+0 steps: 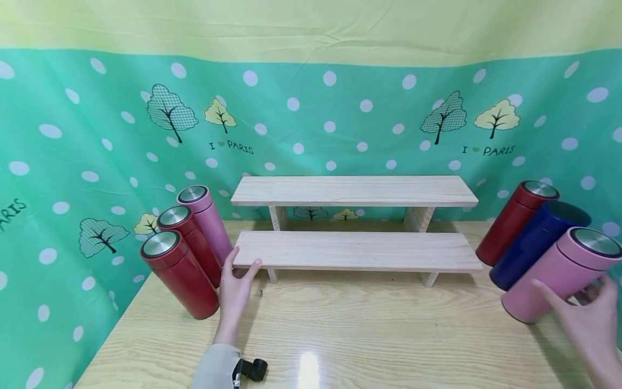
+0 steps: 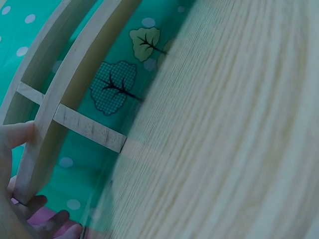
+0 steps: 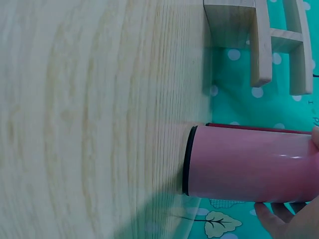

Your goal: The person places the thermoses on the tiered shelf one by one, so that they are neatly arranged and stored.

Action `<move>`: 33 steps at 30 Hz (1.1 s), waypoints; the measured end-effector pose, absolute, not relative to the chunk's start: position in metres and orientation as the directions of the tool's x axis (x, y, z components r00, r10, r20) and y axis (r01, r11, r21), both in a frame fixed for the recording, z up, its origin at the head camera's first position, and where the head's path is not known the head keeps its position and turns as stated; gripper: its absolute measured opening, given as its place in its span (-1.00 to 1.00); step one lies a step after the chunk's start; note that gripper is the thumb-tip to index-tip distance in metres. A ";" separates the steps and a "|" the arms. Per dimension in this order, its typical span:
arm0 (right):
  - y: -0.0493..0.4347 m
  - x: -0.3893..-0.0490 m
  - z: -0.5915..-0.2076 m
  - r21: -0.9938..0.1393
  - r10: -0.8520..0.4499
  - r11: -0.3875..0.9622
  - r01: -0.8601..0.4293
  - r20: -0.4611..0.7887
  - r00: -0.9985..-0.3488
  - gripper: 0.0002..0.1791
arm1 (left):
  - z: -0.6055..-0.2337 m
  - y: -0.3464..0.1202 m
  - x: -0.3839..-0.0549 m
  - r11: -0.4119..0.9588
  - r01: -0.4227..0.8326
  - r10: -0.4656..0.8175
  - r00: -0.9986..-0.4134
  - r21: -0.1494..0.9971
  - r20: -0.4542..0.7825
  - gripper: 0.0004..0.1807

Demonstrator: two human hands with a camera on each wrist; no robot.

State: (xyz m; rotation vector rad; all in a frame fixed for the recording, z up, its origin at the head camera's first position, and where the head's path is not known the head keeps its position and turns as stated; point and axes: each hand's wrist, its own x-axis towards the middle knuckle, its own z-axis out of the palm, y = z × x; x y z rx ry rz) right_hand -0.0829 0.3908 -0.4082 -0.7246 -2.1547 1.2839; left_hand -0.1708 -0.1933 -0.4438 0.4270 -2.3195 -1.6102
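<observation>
My left hand (image 1: 235, 286) is at the left end of the lower board of a two-tier wooden shelf (image 1: 357, 251). The left wrist view shows its thumb on the board (image 2: 42, 144) and the other fingers round the end. On the far right, my right hand (image 1: 590, 319) grips a pink thermos (image 1: 559, 275) with a silver lid, thumb on the near side. In the right wrist view that thermos (image 3: 249, 162) shows its dark base; whether it touches the table cannot be told. Beside it stand a blue thermos (image 1: 539, 246) and a red thermos (image 1: 515, 224).
Left of the shelf stand a front red thermos (image 1: 187, 278), another red thermos (image 1: 201, 248) and a pink thermos (image 1: 214, 224), in a row close to my left hand. A green dotted curtain (image 1: 330, 140) hangs behind the wooden table (image 1: 364, 335).
</observation>
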 end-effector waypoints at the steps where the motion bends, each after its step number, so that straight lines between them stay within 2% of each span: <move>1: 0.391 -0.083 -0.408 -0.899 0.680 0.401 0.177 0.162 -0.715 0.05 | -0.444 -0.193 -0.171 0.336 -0.080 -0.399 -0.914 0.939 0.065 -0.12; 7: 0.394 -0.081 -0.407 -0.920 0.693 0.368 0.133 0.177 -0.699 -0.02 | -0.443 -0.193 -0.171 0.335 -0.065 -0.397 -0.915 0.940 0.078 -0.12; 14: 0.393 -0.074 -0.408 -0.928 0.738 0.335 0.165 0.149 -0.658 -0.02 | -0.443 -0.192 -0.172 0.340 -0.063 -0.396 -0.914 0.938 0.082 -0.13; 20: 0.397 -0.069 -0.403 -0.947 0.704 0.312 0.081 0.173 -0.688 -0.24 | -0.443 -0.192 -0.170 0.343 -0.075 -0.405 -0.911 0.936 0.076 -0.13; 26: 0.394 -0.068 -0.392 -0.938 0.682 0.346 0.018 0.238 -0.691 -0.43 | -0.443 -0.192 -0.170 0.343 -0.071 -0.404 -0.911 0.937 0.079 -0.13; 33: 0.386 -0.069 -0.379 -0.944 0.649 0.327 -0.053 0.264 -0.713 -0.37 | -0.444 -0.192 -0.170 0.334 -0.065 -0.401 -0.913 0.940 0.079 -0.13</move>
